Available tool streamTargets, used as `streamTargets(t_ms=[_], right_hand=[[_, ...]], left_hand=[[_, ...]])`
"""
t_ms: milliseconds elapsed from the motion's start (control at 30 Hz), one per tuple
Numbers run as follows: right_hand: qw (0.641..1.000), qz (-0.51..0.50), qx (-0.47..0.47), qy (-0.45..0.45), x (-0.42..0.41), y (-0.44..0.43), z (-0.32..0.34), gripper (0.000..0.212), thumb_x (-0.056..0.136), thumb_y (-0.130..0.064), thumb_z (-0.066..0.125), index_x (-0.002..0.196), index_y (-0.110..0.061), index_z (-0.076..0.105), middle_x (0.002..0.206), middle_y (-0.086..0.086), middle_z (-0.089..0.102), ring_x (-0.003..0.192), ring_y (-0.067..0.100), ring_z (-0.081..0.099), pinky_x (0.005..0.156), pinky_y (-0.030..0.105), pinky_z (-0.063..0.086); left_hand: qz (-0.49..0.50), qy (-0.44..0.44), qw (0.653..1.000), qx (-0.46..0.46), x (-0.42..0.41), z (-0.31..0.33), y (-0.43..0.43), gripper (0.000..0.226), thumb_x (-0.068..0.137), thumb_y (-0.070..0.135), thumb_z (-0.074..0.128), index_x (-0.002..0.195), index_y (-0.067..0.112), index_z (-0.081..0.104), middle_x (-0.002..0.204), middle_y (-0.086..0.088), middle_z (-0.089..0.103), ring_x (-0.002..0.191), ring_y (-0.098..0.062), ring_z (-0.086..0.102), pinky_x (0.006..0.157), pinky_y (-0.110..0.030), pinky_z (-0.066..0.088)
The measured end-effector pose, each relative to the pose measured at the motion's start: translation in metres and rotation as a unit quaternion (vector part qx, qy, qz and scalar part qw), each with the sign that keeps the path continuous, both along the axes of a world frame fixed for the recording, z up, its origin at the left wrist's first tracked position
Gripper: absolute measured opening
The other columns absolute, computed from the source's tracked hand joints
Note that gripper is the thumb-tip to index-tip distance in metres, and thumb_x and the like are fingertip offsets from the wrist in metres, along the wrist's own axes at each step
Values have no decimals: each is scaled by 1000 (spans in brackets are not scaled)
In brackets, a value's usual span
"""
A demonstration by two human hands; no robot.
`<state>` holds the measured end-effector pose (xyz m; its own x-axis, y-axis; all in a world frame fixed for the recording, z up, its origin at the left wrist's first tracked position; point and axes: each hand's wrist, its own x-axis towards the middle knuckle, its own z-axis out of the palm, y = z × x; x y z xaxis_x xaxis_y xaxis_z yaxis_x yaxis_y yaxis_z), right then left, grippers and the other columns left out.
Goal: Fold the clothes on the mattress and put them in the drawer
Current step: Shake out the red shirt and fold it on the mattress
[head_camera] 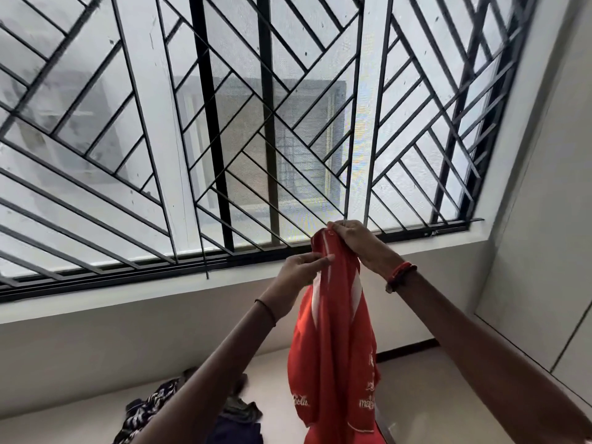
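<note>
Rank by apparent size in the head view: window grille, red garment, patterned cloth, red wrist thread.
1. window grille
2. red garment, held nearer the camera
3. patterned cloth, partly hidden by the left arm
4. red wrist thread

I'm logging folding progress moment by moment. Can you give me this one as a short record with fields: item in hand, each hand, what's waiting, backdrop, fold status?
item in hand: red garment, white stripes and lettering, hanging loose in the air
right: right hand grips its top end
left: left hand pinches the cloth just below
waiting: pile of clothes, dark and patterned, low at the left of the view
backdrop: window grille, black bars
fold status: not yet folded
</note>
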<state>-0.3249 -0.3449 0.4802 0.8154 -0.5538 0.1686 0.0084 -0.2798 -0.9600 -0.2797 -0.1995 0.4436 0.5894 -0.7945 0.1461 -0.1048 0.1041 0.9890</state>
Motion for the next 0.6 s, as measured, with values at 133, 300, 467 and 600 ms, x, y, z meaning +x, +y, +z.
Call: streamTargets(t_ms=[133, 300, 467, 600], right_hand=[[993, -76, -94, -17, 2, 8, -11, 18, 93, -14, 56, 75, -14, 54, 67, 1, 50, 50, 1, 47, 51, 15, 37], [950, -221, -205, -79, -18, 30, -42, 22, 82, -22, 72, 76, -13, 52, 77, 7, 56, 74, 19, 52, 68, 24, 37], [963, -180, -191, -55, -34, 53, -68, 23, 75, -31, 78, 81, -15, 62, 81, 4, 66, 75, 15, 60, 64, 11, 39], [961, -180, -204, -49, -34, 53, -70, 21, 74, -23, 79, 87, -10, 69, 83, 4, 70, 77, 13, 64, 68, 10, 41]], left_hand=[[14, 56, 998, -26, -3, -1, -3, 9, 89, 10, 61, 94, 8, 68, 59, 11, 63, 46, 4, 47, 48, -7, 34], [69, 107, 991, -43, -2, -11, -3, 20, 89, 11, 60, 106, 2, 67, 57, 14, 64, 45, 7, 50, 47, -7, 36], [70, 137, 988, -24, 0, -22, -2, 13, 93, 10, 54, 98, 10, 66, 58, 10, 63, 47, 5, 51, 45, -8, 37], [68, 139, 988, -14, -3, -22, 0, 21, 94, 7, 53, 111, 4, 64, 63, 7, 63, 50, 3, 52, 42, -6, 35]])
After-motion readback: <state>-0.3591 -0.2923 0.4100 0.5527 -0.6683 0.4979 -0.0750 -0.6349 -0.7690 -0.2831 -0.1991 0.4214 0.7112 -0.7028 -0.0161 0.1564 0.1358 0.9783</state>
